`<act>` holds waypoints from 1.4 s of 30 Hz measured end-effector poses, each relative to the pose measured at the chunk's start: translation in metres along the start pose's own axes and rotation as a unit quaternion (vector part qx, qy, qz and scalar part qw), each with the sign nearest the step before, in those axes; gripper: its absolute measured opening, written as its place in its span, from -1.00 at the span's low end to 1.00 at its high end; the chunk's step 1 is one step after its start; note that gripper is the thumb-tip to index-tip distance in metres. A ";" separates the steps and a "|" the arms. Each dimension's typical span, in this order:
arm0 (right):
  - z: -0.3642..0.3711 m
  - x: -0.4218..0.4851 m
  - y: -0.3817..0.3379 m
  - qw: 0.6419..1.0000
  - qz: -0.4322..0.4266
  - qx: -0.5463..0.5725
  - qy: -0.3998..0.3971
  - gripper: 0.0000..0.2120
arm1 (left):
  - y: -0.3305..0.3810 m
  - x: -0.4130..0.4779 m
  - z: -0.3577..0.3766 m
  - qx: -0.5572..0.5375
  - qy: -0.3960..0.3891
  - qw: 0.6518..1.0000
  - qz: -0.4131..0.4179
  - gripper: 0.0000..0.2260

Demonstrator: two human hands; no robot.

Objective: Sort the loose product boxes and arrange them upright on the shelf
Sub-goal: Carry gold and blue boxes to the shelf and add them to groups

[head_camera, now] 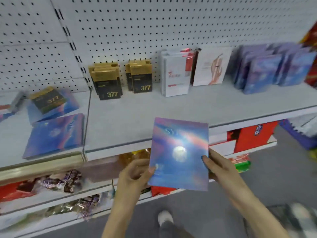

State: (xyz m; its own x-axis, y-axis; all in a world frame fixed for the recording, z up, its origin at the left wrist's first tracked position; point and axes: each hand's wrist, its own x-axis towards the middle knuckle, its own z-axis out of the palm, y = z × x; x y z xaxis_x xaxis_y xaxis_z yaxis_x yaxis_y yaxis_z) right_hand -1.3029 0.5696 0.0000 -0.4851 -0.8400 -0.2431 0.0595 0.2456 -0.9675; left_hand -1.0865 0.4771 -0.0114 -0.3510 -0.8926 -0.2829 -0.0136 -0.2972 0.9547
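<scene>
Left hand [135, 174] and right hand [217, 166], we see, each grip a lower side edge of the blue box [180, 148], held upright before the shelf [137, 117] lip, well apart from standing blue boxes [257, 78].

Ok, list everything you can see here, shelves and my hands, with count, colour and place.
held box: one, iridescent blue, before shelf edge
377 boxes: two upright groups, black-gold, shelf back left
white boxes: several, white with red, upright, centre
blue boxes: several, blue-purple, upright, shelf right
loose boxes: at least three, blue plus one black-gold, flat, left bay
shelf: one, grey, middle
red packs: several, red, lower shelf
left hand: one, grips held box's lower left
right hand: one, grips its right edge
</scene>
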 end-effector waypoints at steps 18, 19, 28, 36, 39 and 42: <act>-0.352 0.053 -0.051 0.994 -0.105 -0.018 0.035 -0.63 | 0.028 0.031 0.370 0.033 -0.036 0.997 0.059 -0.90; -0.366 0.058 -0.056 0.993 -0.111 -0.020 0.033 -0.63 | 0.032 0.035 0.385 0.036 -0.040 0.997 0.063 -0.90; -0.435 0.139 -0.055 0.993 -0.087 -0.046 0.070 -0.65 | 0.034 0.106 0.462 0.074 -0.028 0.994 0.075 -0.86; -0.461 0.260 -0.055 0.984 -0.085 -0.064 0.143 -0.75 | 0.028 0.214 0.506 0.105 -0.020 0.990 0.092 -0.85; -0.468 0.306 -0.058 0.978 -0.097 -0.112 0.146 -0.75 | 0.029 0.251 0.521 0.110 0.000 0.989 0.099 -0.85; -0.467 0.341 -0.059 0.973 -0.108 -0.152 0.137 -0.71 | 0.026 0.277 0.534 0.145 0.057 0.979 0.133 -0.82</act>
State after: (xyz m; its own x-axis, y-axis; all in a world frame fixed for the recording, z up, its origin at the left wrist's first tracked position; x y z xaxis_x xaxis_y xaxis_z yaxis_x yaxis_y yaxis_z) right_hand -1.8797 0.4946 0.0065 -0.6751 -0.7371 0.0311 -0.3096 0.2448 -0.9188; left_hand -1.6835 0.4032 -0.0154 -0.2715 -0.9624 -0.0134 -0.2065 0.0447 0.9774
